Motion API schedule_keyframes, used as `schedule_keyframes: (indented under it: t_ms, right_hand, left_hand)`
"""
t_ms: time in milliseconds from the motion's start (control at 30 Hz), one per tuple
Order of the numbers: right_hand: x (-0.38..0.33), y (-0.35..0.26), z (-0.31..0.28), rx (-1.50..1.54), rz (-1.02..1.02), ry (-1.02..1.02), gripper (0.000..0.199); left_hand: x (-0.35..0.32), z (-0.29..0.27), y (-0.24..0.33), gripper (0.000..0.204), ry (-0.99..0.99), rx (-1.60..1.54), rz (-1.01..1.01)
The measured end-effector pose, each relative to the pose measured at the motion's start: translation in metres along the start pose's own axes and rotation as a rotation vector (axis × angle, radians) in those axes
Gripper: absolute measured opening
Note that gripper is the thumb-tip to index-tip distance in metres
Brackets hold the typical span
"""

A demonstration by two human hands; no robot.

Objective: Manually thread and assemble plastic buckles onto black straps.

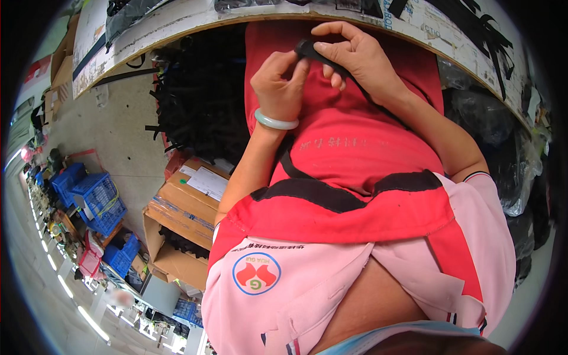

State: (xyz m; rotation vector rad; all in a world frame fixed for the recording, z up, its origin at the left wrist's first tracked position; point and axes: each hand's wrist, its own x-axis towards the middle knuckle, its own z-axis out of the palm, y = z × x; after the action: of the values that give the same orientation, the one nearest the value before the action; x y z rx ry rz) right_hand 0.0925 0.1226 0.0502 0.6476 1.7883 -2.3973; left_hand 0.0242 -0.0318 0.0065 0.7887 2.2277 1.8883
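Note:
Over the red apron and close to the table edge, both hands hold a black strap. My left hand, with a pale green bangle at its wrist, pinches the strap's end between thumb and fingers. My right hand presses its thumb on the strap a little to the right, its fingers curled around it. From there the strap trails down beneath my right forearm; where it ends is hidden.
A worn tabletop crosses the upper side, with black straps hanging at its right. A dark heap of black strips lies left of my lap. Below it stands an open cardboard box. Blue crates sit farther left; clear plastic bags are at right.

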Motion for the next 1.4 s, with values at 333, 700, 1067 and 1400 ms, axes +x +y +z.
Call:
schedule_keyframes:
  t_ms: [333, 700, 1067, 1400]
  right_hand:
    - [0.016, 0.016, -0.018, -0.024, 0.077, -0.063, 0.023]
    - [0.008, 0.012, -0.007, -0.469, -0.671, 0.078, 0.016]
    - [-0.007, -0.015, -0.011, -0.423, 0.078, -0.092, 0.025]
    - [0.009, 0.003, -0.025, -0.152, 0.141, -0.111, 0.024]
  left_hand:
    - [-0.001, -0.005, -0.011, 0.02, -0.167, -0.635, -0.654]
    - [0.008, 0.004, -0.012, 0.02, -0.122, -0.878, -0.678]
    - [0.008, 0.003, 0.0, 0.017, -0.045, -0.44, -0.233]
    - [0.006, 0.001, -0.005, 0.019, -0.115, -0.643, -0.462]
